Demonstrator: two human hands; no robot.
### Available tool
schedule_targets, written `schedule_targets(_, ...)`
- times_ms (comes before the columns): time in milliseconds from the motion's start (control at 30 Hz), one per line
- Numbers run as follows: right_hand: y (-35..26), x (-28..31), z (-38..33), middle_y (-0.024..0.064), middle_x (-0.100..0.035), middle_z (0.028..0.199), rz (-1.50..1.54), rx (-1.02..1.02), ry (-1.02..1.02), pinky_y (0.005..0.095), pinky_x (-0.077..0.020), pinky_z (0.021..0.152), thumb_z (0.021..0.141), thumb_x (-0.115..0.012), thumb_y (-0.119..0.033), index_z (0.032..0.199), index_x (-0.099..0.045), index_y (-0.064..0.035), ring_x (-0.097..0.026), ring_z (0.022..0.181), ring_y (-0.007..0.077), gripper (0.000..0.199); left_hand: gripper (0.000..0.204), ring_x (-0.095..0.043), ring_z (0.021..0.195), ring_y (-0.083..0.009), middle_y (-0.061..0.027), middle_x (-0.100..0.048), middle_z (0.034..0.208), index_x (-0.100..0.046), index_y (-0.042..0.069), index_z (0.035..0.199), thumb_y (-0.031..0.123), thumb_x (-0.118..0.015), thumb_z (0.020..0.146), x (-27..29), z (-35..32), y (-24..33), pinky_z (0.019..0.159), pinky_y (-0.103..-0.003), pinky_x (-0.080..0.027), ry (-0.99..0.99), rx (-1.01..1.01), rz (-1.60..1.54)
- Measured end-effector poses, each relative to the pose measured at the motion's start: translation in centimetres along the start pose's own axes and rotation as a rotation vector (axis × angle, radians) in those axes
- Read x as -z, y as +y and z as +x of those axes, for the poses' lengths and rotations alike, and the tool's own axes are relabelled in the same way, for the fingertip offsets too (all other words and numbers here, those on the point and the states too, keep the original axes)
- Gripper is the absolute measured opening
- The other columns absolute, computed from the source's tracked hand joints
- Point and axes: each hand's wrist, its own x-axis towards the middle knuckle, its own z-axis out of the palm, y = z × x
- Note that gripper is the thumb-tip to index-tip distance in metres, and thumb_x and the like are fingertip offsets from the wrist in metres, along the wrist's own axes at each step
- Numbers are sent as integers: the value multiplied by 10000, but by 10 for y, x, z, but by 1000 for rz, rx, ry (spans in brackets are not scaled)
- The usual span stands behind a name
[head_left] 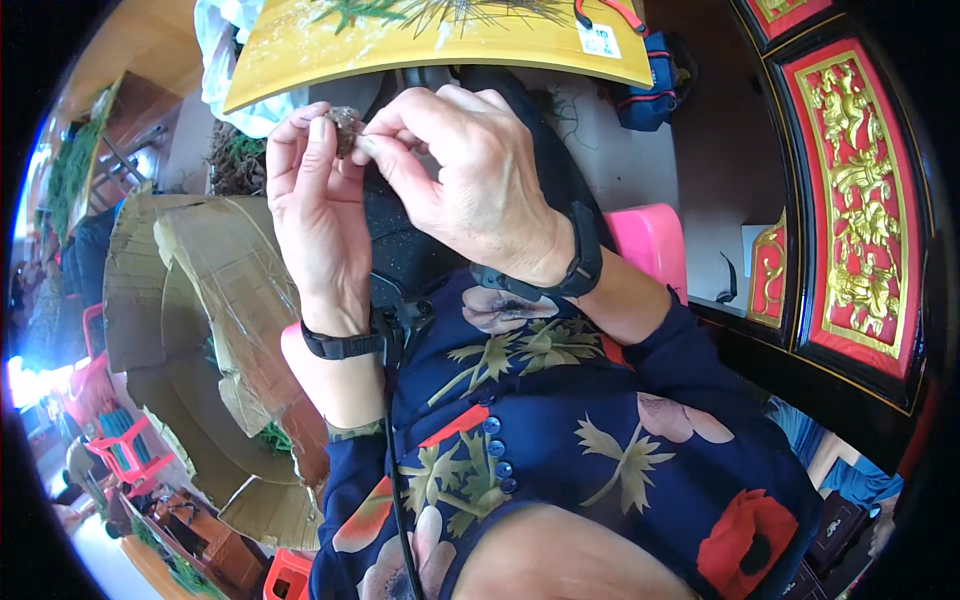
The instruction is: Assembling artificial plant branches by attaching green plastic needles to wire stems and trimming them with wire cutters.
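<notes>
Over my lap, just short of the yellow table's near edge, my left hand (pixel 318 190) holds a small rough grey-brown lump (pixel 345 128) between thumb and fingers. The lump's exact kind does not show. My right hand (pixel 470 165) is closed in a pinch against the lump's right side. Whatever its thumb and forefinger grip there is too small to make out. Both wrists wear black bands.
Green sprigs (pixel 360 10), thin dark wires (pixel 490 12) and red-handled pliers (pixel 612 12) lie on the yellow table (pixel 430 45). A torn cardboard box (pixel 180 300) stands at my left. On the right are a pink stool (pixel 655 240) and a carved red-and-gold panel (pixel 860 200).
</notes>
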Motion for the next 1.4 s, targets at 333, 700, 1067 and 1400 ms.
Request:
schedule_targets(333, 9, 7, 2, 4, -599, 660, -3, 44, 62, 317, -396, 613, 763, -640, -54, 768, -600, -92, -564, 596, 196, 56, 199, -561, 854, -124, -83, -590, 1024, -533, 30, 1113, 131, -501, 945, -5, -2, -11, 748, -257, -471, -149, 38, -147)
schedule_targets(700, 9, 13, 3, 5, -609, 676, 97, 15, 43, 312, -412, 650, 783, -624, -49, 791, -602, -80, -579, 610, 203, 38, 229, -568, 882, -137, -110, -583, 1066, -517, 17, 1147, 133, -487, 951, -3, 0, -10, 773, -269, -476, -149, 42, -224)
schedule_targets(1067, 14, 15, 7, 18, -630, 685, 57, 24, 33, 321, -438, 663, 791, -616, -41, 801, -604, -72, -602, 627, 221, 34, 237, -549, 835, -144, -100, -581, 1028, -517, 4, 1145, 141, -485, 954, -5, -1, -7, 778, -273, -476, -191, 23, -115)
schedule_targets(1400, 22, 19, 9, 73, -645, 722, 204, -39, -61, 258, -491, 598, 791, -651, -52, 827, -624, -21, -636, 639, 170, 55, 194, -548, 838, -157, -124, -574, 1070, -528, 25, 1082, 167, -493, 953, -3, 2, -7, 778, -274, -479, -201, 10, -119)
